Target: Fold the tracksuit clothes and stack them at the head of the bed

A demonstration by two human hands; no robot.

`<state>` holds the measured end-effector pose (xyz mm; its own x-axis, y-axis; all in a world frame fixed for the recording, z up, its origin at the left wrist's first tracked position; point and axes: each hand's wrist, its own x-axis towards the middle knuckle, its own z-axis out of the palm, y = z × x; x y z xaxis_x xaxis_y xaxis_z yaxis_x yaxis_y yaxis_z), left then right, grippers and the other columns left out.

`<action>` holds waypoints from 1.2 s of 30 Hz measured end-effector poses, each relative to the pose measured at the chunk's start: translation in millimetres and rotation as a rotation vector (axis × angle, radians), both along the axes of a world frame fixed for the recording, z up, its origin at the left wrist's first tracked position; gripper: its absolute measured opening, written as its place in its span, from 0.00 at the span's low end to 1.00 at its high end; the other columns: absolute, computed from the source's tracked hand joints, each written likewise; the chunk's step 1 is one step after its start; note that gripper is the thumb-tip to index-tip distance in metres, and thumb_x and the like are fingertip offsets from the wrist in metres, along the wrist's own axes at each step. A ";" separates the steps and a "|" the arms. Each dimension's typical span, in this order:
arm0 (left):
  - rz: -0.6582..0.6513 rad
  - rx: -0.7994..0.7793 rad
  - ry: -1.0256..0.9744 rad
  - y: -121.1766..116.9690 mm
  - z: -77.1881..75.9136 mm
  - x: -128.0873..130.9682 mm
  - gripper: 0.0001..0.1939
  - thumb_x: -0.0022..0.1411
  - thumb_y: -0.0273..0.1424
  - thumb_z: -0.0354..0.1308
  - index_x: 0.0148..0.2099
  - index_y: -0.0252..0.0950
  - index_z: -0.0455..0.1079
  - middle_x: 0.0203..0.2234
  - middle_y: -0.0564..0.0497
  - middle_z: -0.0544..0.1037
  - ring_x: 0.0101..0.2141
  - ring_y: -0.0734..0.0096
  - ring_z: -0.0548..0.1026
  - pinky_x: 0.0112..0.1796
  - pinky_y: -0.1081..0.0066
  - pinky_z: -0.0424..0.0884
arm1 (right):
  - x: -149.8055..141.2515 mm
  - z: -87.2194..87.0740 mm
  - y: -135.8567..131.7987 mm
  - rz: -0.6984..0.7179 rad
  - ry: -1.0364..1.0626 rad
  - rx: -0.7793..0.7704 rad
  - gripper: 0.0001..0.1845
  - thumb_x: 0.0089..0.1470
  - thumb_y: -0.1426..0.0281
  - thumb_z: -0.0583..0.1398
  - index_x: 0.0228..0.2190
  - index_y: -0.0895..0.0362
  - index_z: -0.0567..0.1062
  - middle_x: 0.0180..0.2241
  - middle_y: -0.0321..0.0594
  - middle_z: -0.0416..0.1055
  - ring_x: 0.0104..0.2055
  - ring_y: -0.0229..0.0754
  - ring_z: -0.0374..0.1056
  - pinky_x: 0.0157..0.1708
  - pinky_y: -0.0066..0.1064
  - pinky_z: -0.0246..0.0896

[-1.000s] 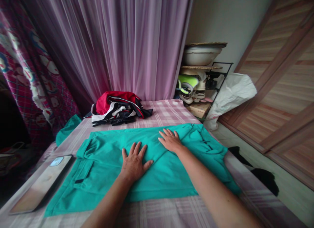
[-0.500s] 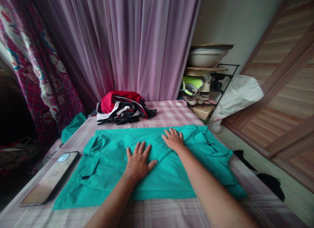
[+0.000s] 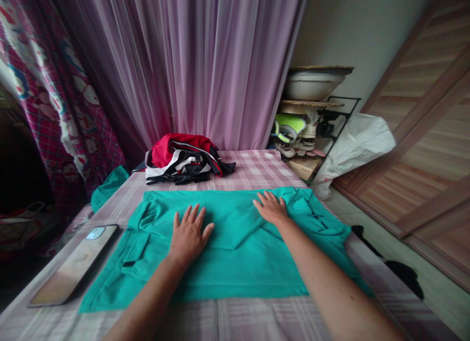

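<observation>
A teal garment (image 3: 235, 270) lies spread across the plaid-covered table (image 3: 253, 172), with creases through its middle and bunched cloth at its right end. A pocket flap with a small black tab shows near its left edge. My left hand (image 3: 189, 235) rests flat on the left-centre part of the cloth, fingers spread. Farther right and nearer the far edge, my right hand (image 3: 271, 207) lies palm down on the same garment, its fingers stretched out. Neither hand grips anything.
A phone (image 3: 75, 267) lies face down left of the garment. Behind is a heap of red, black and white clothes (image 3: 187, 159). Purple curtains (image 3: 220, 66) hang at the back. A rack (image 3: 343, 120) with shoes and a basin, and a white sack (image 3: 362, 140), stand right.
My left hand has slid left and slightly away from me over the cloth. The right hand has shifted a little to the right. The two hands are farther apart.
</observation>
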<state>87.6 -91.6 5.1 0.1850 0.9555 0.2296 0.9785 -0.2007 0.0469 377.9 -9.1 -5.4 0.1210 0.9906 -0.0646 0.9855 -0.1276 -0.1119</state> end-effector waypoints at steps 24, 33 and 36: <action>0.367 -0.385 0.151 92.3 43.2 -102.6 0.39 0.63 0.58 0.38 0.57 0.34 0.72 0.54 0.32 0.75 0.53 0.38 0.72 0.50 0.42 0.66 | -17.4 0.8 3.2 -0.015 -0.024 0.001 0.34 0.66 0.51 0.41 0.67 0.49 0.55 0.71 0.41 0.47 0.71 0.50 0.41 0.67 0.53 0.33; 0.372 -0.268 0.099 101.4 12.4 -118.3 0.37 0.67 0.51 0.37 0.69 0.35 0.56 0.69 0.40 0.56 0.67 0.47 0.53 0.63 0.44 0.50 | -15.5 -4.9 4.0 -0.029 -0.036 0.028 0.33 0.66 0.51 0.41 0.67 0.48 0.56 0.71 0.40 0.47 0.71 0.49 0.41 0.67 0.52 0.34; 0.376 -0.314 0.048 105.4 5.2 -123.6 0.38 0.67 0.52 0.36 0.71 0.36 0.52 0.70 0.41 0.53 0.68 0.47 0.50 0.63 0.43 0.50 | -15.2 -5.6 3.9 -0.032 -0.030 0.032 0.33 0.66 0.51 0.41 0.67 0.48 0.56 0.71 0.39 0.47 0.71 0.48 0.41 0.67 0.52 0.34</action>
<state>-36.0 13.8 10.3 -0.1828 0.9798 -0.0807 0.9830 0.1835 0.0019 362.7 -5.2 -11.0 0.1541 0.9876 -0.0283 0.9839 -0.1560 -0.0866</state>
